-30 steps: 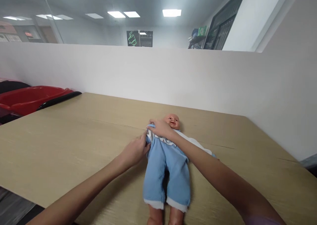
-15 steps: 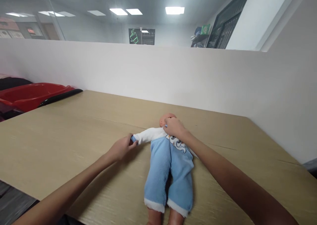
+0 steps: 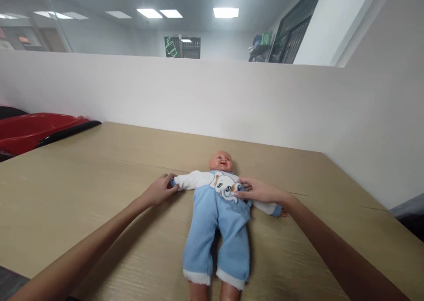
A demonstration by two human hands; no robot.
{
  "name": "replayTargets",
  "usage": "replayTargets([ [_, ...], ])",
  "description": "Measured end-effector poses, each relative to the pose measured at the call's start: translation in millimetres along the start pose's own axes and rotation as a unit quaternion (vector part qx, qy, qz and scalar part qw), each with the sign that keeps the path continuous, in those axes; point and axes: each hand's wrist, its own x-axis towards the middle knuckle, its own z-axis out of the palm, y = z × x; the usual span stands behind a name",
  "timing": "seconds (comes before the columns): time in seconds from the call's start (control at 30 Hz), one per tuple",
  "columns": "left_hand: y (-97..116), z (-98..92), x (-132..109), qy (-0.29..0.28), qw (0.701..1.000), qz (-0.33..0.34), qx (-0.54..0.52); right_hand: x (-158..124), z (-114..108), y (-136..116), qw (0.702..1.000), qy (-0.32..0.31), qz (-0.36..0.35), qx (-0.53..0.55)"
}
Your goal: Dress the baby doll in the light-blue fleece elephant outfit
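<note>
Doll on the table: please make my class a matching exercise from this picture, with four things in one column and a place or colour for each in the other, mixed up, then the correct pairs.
Things:
1. Left hand
2. Table
3. Right hand
4. Trouser hems

Places and colours:
A. At the edge of the elephant picture
B. White
C. At the end of a sleeve
D. Light brown

Pairs: 1-C, 2-D, 3-A, 4-B
</note>
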Motion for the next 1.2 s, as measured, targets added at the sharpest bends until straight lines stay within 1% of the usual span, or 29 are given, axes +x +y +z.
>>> replayTargets([
  [0.07,-3,2.6,2,0.002,1.000,0.014,0.028,-15,1,15,0.999,0.001,-0.008,0.040],
  [0.1,-3,3.4,2,0.001,0.999,0.014,0.042,-22,3,22,0.999,0.006,-0.009,0.036],
  [0.13,-3,3.9,3,0.000,0.998,0.010,0.055,-28,6,27,0.999,0.025,-0.014,0.021],
  [0.2,-3,4.0,4,-0.002,0.997,0.002,0.080,-41,12,36,0.996,0.077,-0.026,-0.027],
  [0.27,-2,3.6,5,-0.001,0.994,-0.001,0.110,-55,18,42,0.987,0.134,-0.041,-0.084],
  [0.37,8,2.5,7,0.019,0.991,-0.002,0.135,-81,20,57,0.957,0.221,-0.062,-0.177],
  [0.43,27,0.9,7,0.054,0.992,0.015,0.113,-97,17,74,0.930,0.275,-0.064,-0.237],
  [0.47,42,0.0,6,0.075,0.992,0.038,0.092,-104,14,85,0.916,0.299,-0.058,-0.259],
  [0.5,61,-0.4,7,0.093,0.990,0.086,0.057,-110,12,96,0.905,0.320,-0.050,-0.274],
  [0.53,81,-0.2,7,0.103,0.983,0.149,0.016,-113,9,107,0.898,0.335,-0.040,-0.281],
  [0.57,103,1.3,9,0.094,0.972,0.216,-0.015,-116,7,117,0.897,0.341,-0.030,-0.280],
  [0.6,124,4.1,13,0.069,0.958,0.278,-0.030,-116,6,124,0.900,0.339,-0.022,-0.274],
  [0.63,144,8.5,18,0.046,0.943,0.327,-0.033,-116,5,130,0.906,0.329,-0.019,-0.266],
  [0.67,162,14.4,24,0.030,0.932,0.360,-0.022,-115,4,132,0.914,0.314,-0.019,-0.255],
  [0.7,176,21.3,32,0.013,0.928,0.373,0.002,-114,3,131,0.923,0.298,-0.023,-0.244],
  [0.77,193,35.8,49,-0.026,0.925,0.376,0.057,-112,0,122,0.935,0.271,-0.031,-0.226],
  [0.83,198,46.9,63,-0.057,0.921,0.375,0.092,-112,-4,107,0.940,0.271,-0.038,-0.205],
  [0.9,194,51.7,70,-0.068,0.914,0.392,0.081,-111,-8,90,0.938,0.298,-0.043,-0.174],
  [0.97,187,51.6,69,-0.054,0.903,0.424,0.040,-107,-9,74,0.937,0.319,-0.053,-0.129],
  [1.07,175,50.0,58,0.000,0.880,0.474,0.020,-87,-2,51,0.942,0.314,-0.077,-0.093],
  [1.13,166,51.0,51,0.032,0.864,0.501,0.038,-66,8,34,0.949,0.291,-0.089,-0.086],
  [1.2,159,52.5,46,0.045,0.854,0.516,0.038,-44,21,17,0.962,0.243,-0.101,-0.077],
])
